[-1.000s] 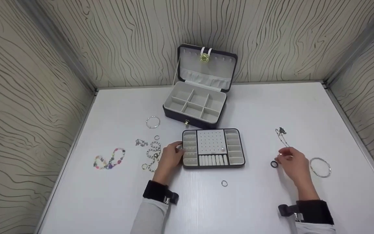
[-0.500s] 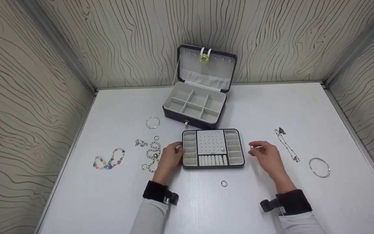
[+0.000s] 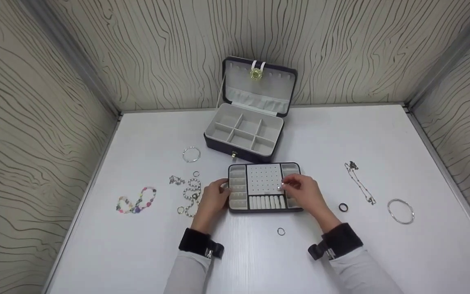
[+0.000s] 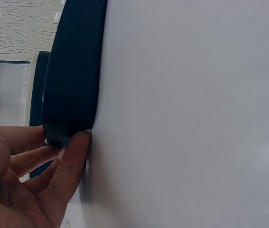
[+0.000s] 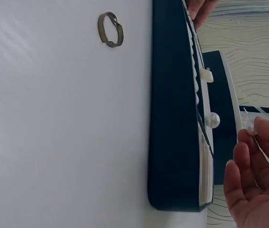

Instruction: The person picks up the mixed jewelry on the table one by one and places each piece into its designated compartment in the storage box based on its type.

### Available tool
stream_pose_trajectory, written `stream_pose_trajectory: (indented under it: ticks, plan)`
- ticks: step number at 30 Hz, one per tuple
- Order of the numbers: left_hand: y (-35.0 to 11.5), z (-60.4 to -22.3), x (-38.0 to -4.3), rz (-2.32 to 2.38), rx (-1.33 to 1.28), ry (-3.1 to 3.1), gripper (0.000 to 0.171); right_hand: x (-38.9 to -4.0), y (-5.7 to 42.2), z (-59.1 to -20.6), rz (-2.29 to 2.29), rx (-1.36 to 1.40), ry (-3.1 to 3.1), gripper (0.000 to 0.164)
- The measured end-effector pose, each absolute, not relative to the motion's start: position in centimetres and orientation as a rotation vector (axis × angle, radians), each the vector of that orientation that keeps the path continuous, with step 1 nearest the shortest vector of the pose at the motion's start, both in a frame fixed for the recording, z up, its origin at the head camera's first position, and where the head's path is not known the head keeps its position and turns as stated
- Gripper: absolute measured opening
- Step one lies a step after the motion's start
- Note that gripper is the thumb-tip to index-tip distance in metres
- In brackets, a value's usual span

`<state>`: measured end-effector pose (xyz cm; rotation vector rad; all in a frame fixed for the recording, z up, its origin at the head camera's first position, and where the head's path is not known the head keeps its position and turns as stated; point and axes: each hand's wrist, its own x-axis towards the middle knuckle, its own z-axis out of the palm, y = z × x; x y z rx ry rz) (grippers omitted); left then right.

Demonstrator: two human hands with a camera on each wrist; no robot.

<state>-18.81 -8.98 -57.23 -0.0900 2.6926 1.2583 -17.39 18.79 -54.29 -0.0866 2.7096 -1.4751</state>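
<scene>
- A loose ring (image 3: 281,231) lies nearest, on the white table (image 3: 251,261).
- The right hand (image 3: 306,192) pinches a white pearl (image 5: 251,127) above a jewellery tray (image 3: 265,210), near another pearl (image 5: 213,120) seated there.
- The left hand (image 3: 213,198) grips the tray's left end.
- Behind stands an open jewellery box (image 3: 218,143).
</scene>
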Motion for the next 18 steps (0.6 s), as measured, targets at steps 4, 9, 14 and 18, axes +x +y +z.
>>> stream_pose_trajectory:
  ticks: [4, 9, 14, 18]
  plan:
    - [-9.0, -57.3, -18.9, 1.259, -0.064, 2.711, 0.039, -18.2, 17.7, -54.8, -1.453, -0.151, 2.744, 0.014]
    - [-9.1, -57.2, -19.0, 1.261, -0.057, 2.718, 0.039, -18.6, 17.1, -55.3, -1.452, -0.183, 2.768, 0.013]
    - [-9.0, -57.1, -19.0, 1.261, -0.064, 2.709, 0.039, -18.8, 16.8, -55.5, -1.409, -0.168, 2.774, 0.013]
    - [-9.1, -57.2, -19.0, 1.257, -0.057, 2.715, 0.038, -18.8, 16.6, -55.5, -1.377, -0.174, 2.792, 0.013]
